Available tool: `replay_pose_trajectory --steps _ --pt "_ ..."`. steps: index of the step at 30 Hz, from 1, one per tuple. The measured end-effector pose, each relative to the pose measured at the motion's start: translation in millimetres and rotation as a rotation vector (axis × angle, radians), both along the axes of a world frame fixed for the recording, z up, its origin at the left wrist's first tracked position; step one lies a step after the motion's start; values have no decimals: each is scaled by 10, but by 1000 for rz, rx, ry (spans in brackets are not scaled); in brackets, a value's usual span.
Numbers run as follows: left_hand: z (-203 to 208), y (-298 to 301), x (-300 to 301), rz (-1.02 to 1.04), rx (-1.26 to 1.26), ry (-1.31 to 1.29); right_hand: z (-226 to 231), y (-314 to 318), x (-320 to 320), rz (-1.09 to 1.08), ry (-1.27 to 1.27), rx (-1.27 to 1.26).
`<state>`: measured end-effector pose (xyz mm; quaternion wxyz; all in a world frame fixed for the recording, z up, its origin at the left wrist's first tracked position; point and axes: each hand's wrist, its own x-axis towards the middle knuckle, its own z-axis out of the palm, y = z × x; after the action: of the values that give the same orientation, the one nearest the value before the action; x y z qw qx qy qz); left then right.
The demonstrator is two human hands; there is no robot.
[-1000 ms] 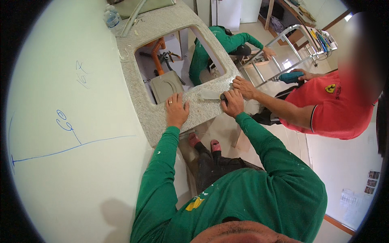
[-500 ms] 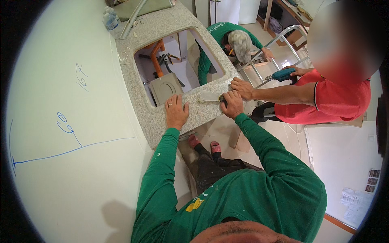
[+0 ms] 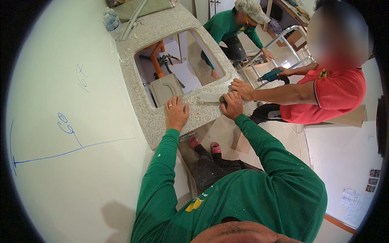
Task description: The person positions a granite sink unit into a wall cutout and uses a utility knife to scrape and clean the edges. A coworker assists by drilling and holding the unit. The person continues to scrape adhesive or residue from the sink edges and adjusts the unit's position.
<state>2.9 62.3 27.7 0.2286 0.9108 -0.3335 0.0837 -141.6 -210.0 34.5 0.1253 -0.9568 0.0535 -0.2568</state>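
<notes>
Landmark: rectangular cutout [image 3: 202, 86] in the speckled granite countertop [image 3: 130, 79]. Putty knife [image 3: 210, 97] lies on the granite strip along the cutout's near side, blade pointing left, dark handle in the wearer's right hand [image 3: 233, 106]. Right fingers curled around that handle, near the cutout's near-right corner; exact thumb contact can't be told. Left hand [image 3: 176, 113] palm down on the granite at the cutout's near-left corner, holding nothing; fingers extended and close together, thumb set apart, ring on one finger.

Inside the cutout: orange drain pipe [image 3: 156, 60] toward the far left, gray square lid [image 3: 166, 88] at the near-left corner. Plastic bottles [image 3: 110, 20] and a pale metal strip [image 3: 134, 19] sit past its far-left corner. Wall left of it carries blue pen marks.

Red-shirted co-worker right of the cutout: one hand [image 3: 242, 88] on the granite at the near-right corner, just beside the wearer's right hand; the other grips a teal drill [image 3: 271, 75]. Green-shirted co-worker crouches beyond the cutout, one hand at the aluminum stepladder [image 3: 283, 39], the other visible through the opening.
</notes>
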Motion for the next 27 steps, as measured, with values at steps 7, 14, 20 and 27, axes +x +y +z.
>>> replay_pose_trajectory --steps 7,14,20,27 --pt "-7 12 -4 -1 11 -36 -17 7 -11 -2 -15 11" --pt "-18 3 1 -13 12 -21 -47 -35 -24 -12 15 4" --pt "-3 -1 9 -16 -16 -29 -35 -19 -9 -2 -14 13" --pt "32 -20 -11 -16 0 -8 -91 -73 -26 9 -17 -6"
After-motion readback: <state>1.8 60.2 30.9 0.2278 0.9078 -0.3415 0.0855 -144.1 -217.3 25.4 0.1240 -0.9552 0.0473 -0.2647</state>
